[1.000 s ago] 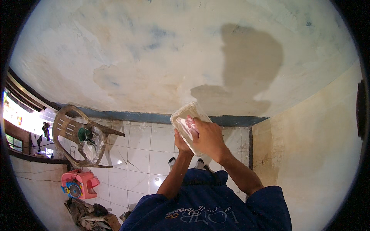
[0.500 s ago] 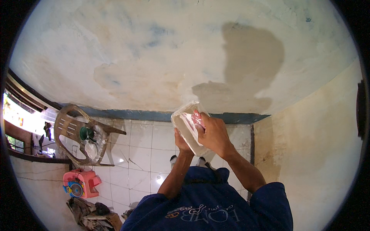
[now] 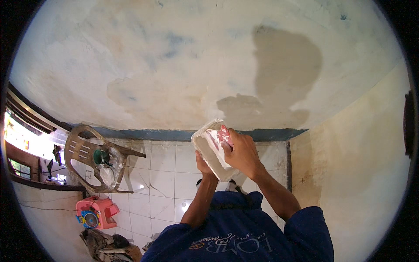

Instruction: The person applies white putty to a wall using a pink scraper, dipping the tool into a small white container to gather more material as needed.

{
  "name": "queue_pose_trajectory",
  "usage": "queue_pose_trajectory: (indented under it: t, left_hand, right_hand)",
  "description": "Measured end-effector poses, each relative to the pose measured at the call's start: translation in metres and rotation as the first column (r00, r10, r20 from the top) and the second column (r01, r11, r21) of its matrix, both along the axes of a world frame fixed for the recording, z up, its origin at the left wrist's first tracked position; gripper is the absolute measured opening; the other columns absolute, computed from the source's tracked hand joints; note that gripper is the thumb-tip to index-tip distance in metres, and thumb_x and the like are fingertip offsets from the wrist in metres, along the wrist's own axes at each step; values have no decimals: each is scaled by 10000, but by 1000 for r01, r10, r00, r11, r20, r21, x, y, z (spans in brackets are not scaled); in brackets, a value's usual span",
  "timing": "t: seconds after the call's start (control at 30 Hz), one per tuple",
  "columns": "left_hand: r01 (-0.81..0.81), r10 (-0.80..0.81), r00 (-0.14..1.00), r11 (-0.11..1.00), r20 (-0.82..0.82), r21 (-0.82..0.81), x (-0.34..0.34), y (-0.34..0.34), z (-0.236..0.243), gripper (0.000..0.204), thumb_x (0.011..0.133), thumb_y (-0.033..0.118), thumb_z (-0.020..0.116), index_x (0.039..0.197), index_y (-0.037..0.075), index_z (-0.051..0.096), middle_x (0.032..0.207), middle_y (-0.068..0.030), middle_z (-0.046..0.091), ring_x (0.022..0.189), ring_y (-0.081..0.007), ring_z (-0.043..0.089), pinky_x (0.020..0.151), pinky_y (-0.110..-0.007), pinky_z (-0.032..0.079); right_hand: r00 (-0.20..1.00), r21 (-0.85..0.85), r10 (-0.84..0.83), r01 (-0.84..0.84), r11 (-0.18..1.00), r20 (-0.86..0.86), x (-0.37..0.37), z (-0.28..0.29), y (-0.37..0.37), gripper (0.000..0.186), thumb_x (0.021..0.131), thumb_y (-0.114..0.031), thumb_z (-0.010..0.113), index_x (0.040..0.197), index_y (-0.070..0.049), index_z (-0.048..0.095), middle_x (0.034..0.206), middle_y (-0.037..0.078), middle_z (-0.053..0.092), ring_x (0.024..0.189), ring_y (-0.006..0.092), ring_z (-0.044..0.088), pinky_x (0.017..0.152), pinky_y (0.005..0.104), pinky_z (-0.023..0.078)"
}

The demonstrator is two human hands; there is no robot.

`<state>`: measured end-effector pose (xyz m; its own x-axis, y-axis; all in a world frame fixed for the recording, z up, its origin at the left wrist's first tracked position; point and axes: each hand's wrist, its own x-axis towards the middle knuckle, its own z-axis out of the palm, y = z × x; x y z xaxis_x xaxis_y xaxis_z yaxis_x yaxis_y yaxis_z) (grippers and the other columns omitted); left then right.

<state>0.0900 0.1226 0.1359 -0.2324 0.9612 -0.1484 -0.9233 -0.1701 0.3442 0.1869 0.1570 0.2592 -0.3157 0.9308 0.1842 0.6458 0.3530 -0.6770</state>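
My left hand (image 3: 205,166) grips a pale rectangular tub (image 3: 203,146) by its left side and underside, holding it tilted at waist height in front of the wall. White paste coats part of the tub's inside and its rim. Closed around a pinkish-red tool (image 3: 224,135) smeared with white paste, my right hand (image 3: 244,153) reaches into the tub's right side. The fingers cover most of that tool, so its exact kind is hidden.
A patchy, whitish wall (image 3: 170,83) with a blue bottom band rises ahead; another wall (image 3: 349,174) stands at right. On the left are a brown plastic chair (image 3: 78,148) holding a green cup (image 3: 100,156), a pink stool (image 3: 105,212), and a dark heap (image 3: 102,244) on the tiled floor.
The tub and both hands have dropped slightly in view, with the tub a little further left. My right hand keeps its hold on the tool inside it. The whole view has shifted slightly.
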Motion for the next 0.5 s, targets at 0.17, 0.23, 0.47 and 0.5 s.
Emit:
queue_pose_trajectory:
  t: [0.17, 0.23, 0.47, 0.5]
  left_hand:
    - [-19, 17, 995, 1000, -96, -13, 1, 0, -6, 710, 948, 553, 292, 1455, 57, 319, 1426, -174, 423, 1297, -351, 428, 1099, -487, 326]
    - [-19, 19, 999, 1000, -29, 19, -1, 0, -5, 709, 947, 551, 304, 1450, 52, 329, 1421, -176, 428, 1282, -353, 441, 1091, -481, 337]
    - [-3, 9, 999, 994, 51, -109, 1, -2, -7, 724, 933, 583, 329, 1431, 58, 363, 1398, -178, 453, 1268, -351, 455, 1074, -480, 353]
    - [-12, 11, 1000, 994, -6, -106, 1, -2, 0, 732, 928, 594, 332, 1425, 57, 369, 1392, -182, 458, 1261, -350, 462, 1067, -482, 361]
  right_hand:
    - [1000, 32, 19, -19, 999, -1, -7, -6, -2, 288, 771, -109, 650, 1013, 35, 590, 773, 245, 634, 729, 424, 631, 678, 470, 499]
    - [1000, 16, -3, 3, 1000, 10, 2, -7, 0, 285, 774, -108, 648, 1017, 32, 594, 772, 245, 635, 732, 423, 633, 681, 471, 500]
    - [1000, 26, -13, 12, 1000, 26, 7, -12, -3, 291, 783, -89, 632, 1049, 23, 601, 784, 240, 637, 738, 423, 631, 666, 463, 506]
    - [1000, 69, -20, 20, 997, 0, 13, -4, -3, 328, 778, -98, 636, 1084, 18, 602, 786, 240, 635, 731, 423, 628, 651, 459, 505]
